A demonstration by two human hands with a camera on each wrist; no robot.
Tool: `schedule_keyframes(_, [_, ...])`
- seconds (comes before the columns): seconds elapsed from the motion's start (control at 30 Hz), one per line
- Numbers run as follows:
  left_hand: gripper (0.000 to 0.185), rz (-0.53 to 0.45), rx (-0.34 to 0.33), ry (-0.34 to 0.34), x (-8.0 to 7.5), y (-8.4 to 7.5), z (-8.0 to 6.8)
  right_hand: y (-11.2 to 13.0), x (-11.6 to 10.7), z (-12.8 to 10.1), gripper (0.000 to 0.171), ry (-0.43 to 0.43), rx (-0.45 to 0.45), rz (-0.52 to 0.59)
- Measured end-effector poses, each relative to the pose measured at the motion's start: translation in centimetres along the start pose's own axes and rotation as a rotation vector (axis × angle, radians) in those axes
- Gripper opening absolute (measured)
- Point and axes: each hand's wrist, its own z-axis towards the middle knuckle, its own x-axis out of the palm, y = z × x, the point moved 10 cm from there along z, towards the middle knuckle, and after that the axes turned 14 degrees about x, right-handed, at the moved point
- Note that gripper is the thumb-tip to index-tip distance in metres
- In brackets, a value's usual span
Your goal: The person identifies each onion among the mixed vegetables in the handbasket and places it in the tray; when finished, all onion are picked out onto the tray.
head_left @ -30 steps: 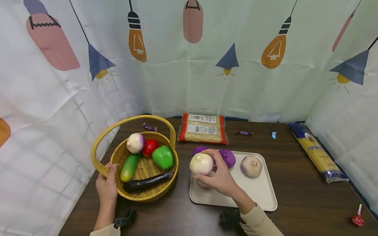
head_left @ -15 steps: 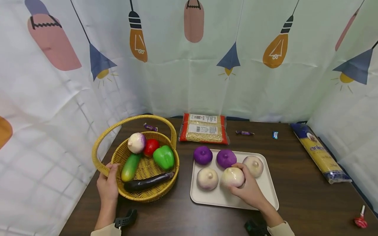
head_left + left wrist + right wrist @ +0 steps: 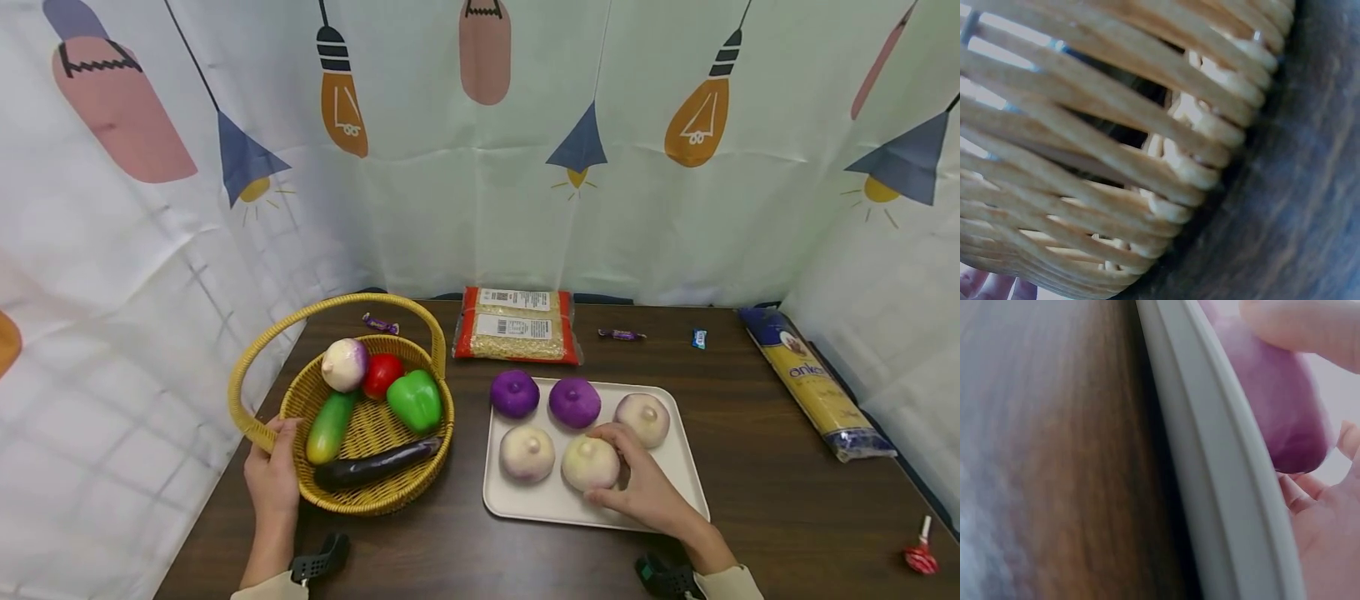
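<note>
My left hand [image 3: 274, 475] grips the left rim of a yellow woven basket [image 3: 442, 454], by the foot of its tall handle. A turnip [image 3: 344, 364], a tomato [image 3: 382, 375], a green bell pepper [image 3: 415, 400], a cucumber [image 3: 330, 427] and an eggplant [image 3: 377, 463] lie inside. On the white tray [image 3: 558, 515], my right hand [image 3: 648, 487] curves thumb and fingers around the right side of a white turnip [image 3: 588, 464]. The right wrist view shows the turnip's purple underside [image 3: 1288, 419] near the tray's rim, with the thumb against it.
The tray also bears two white turnips [image 3: 527, 454] and two purple round vegetables [image 3: 515, 394]. Behind stands a red-edged grain bag [image 3: 516, 326], with wrapped candies [image 3: 621, 335] nearby. A yellow and blue pasta pack [image 3: 816, 383] and a lollipop [image 3: 920, 554] lie right. A curtain encloses the table.
My right hand has brought the turnip rightward and down onto the tray's front middle, then shifted slightly right. The turnip's tip now faces up more. My left hand stays on the basket.
</note>
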Motion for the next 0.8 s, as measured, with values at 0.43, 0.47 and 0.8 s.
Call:
schedule_keyframes(0.43, [0.040,-0.026,-0.006,-0.004,-0.1,0.0,-0.1,0.5,0.1,0.2,0.078,-0.027,-0.030,-0.015])
schedule_keyframes(0.47, [0.040,-0.030,-0.007,-0.002,-0.1,0.0,-0.1,0.5,-0.1,0.2,0.078,-0.029,-0.010,-0.016])
schedule_keyframes(0.8, [0.040,-0.040,0.006,-0.009,0.0,-0.3,-0.3,5.3,-3.7,-0.1,0.046,-0.220,-0.084,0.034])
